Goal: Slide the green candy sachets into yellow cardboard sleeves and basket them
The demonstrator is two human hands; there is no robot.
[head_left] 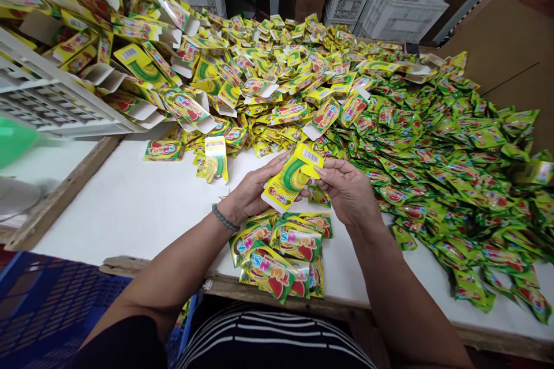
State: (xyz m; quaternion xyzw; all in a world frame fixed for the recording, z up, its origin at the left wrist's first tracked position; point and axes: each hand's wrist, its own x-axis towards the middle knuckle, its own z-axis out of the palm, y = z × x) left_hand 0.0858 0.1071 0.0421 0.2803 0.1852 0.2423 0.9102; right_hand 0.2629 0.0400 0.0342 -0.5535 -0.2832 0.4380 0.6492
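Both my hands hold a small yellow and green carton (291, 177) above the white table (130, 202). My left hand (253, 189), with a bead bracelet at the wrist, grips its lower left end. My right hand (346, 190) pinches the upper right end near the barcode flap. Just below my hands a small stack of green candy sachets (281, 251) lies near the table's front edge. Another flat carton (215, 158) lies on the table to the left.
A big heap of green sachets (454, 155) covers the right side. Flat yellow cartons (259, 81) are piled at the back and over a white crate (47, 98) on the left. A blue crate (47, 305) sits lower left; white crates (389, 0) stand behind.
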